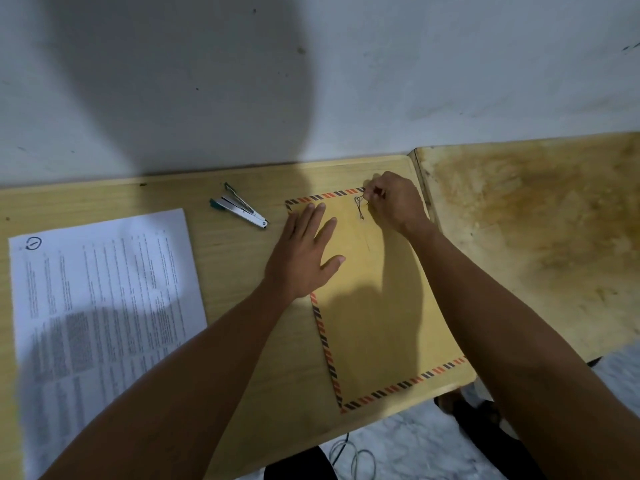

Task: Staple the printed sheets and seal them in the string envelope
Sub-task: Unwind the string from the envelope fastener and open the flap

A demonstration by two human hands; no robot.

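— String first, is that where you are?

— Yes. Your right hand (pixel 391 199) is pinching the closure string (pixel 360 206) at the far end of the string envelope (pixel 381 306), fingertips curled tight on it. Your left hand (pixel 304 251) lies spread and flat on the envelope's near-left part, just beside that pinch, pressing it to the counter (pixel 242 271).

— So the flap is being opened?

— That's my reading: you look to be working the string at its fastener, though I cannot tell whether it is winding on or off. The printed sheets (pixel 104 306) lie well off to the left of your left hand, outside the envelope, and the stapler (pixel 239 207) rests beyond them, just left of your left fingertips. Whether the sheets are stapled I cannot make out.

— And next?

— Free the string fully, keep the left palm pressing so the envelope doesn't slide, then lift the flap. After that, reach left for the stapler and sheets.
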